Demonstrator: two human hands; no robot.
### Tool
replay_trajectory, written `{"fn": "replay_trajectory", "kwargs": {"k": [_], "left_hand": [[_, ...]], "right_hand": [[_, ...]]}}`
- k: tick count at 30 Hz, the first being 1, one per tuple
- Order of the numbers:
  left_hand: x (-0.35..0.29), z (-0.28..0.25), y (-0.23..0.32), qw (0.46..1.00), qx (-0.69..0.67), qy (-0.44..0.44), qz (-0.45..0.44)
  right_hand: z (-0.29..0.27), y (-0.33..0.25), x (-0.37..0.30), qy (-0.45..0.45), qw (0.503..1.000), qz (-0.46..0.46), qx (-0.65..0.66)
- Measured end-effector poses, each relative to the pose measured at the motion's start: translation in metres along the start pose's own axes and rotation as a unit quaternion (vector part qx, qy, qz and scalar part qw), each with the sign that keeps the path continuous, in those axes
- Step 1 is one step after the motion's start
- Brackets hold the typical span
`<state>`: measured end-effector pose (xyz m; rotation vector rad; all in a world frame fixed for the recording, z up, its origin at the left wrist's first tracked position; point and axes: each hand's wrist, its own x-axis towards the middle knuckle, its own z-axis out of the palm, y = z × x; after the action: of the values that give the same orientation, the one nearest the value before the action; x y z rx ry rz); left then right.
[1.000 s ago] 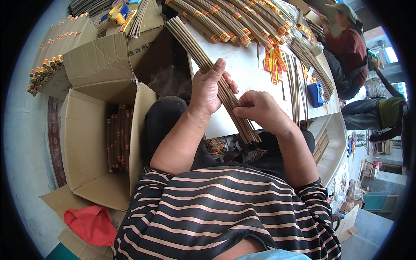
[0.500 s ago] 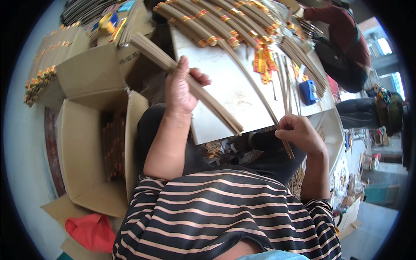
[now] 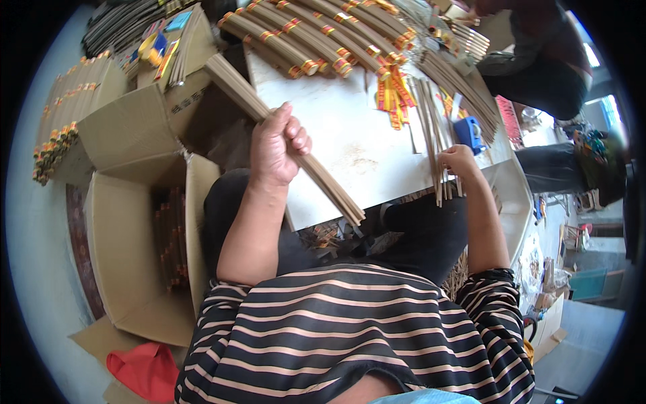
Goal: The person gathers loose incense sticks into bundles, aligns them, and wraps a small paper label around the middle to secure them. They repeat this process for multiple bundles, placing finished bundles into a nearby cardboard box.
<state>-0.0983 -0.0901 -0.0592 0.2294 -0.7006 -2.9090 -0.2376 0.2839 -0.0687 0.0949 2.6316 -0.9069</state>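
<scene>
so the long bundle of thin tan sticks sits clamped in the left hand, running slantwise from up near the open brown cardboard box down past the near edge of the pale grey work board, its lower end hanging free over the lap. the left hand is wrapped shut around the bundle near its middle, fingers curled over the top, thumb hidden beneath.

out to the side, the right hand rests on a loose spread of the same tan sticks lying on the board, fingers bent down onto them; whether it pinches a few or only presses them flat cannot be told from here.

judging by this, the step in hand is gathering more sticks to join the bundle. to do it well, the left grip should stay firm near the middle so the bundle does not fan out or slide, and the right fingers ought to draw off a small, even lot, ends kept level, rather than scraping up a ragged handful.

beyond, finished bundles with red and yellow bands lie in a row across the far side of the board, red and yellow paper strips beside them, and a small blue tape holder just past the right hand. another person in a dark top sits opposite. a red cloth lies on the floor.
</scene>
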Motion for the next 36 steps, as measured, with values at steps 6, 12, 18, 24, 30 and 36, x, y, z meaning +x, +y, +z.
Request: {"fn": "replay_trajectory", "kwargs": {"k": [6, 12, 18, 24, 30, 36], "left_hand": [[-0.008, 0.007, 0.0, 1.0, -0.023, 0.003, -0.001], [-0.008, 0.005, -0.01, 0.992, -0.068, -0.094, -0.043], [-0.007, 0.004, 0.016, 0.993, -0.017, 0.046, 0.105], [-0.013, 0.003, 0.026, 0.989, -0.022, 0.03, 0.144], [-0.03, 0.03, 0.026, 0.977, 0.01, -0.078, 0.196], [-0.051, 0.132, 0.009, 0.924, 0.283, -0.135, 0.218]], "right_hand": [[0.044, -0.126, -0.084, 0.01, 0.986, -0.164, -0.001], [0.136, -0.17, -0.134, -0.507, 0.815, -0.011, 0.28], [0.15, -0.164, -0.146, -0.045, 0.923, -0.334, -0.186], [0.154, -0.151, -0.15, 0.002, 0.916, -0.337, -0.218], [0.143, -0.15, -0.156, 0.004, 0.921, -0.357, -0.154], [0.117, -0.174, -0.155, -0.003, 0.911, -0.363, 0.195]]}}
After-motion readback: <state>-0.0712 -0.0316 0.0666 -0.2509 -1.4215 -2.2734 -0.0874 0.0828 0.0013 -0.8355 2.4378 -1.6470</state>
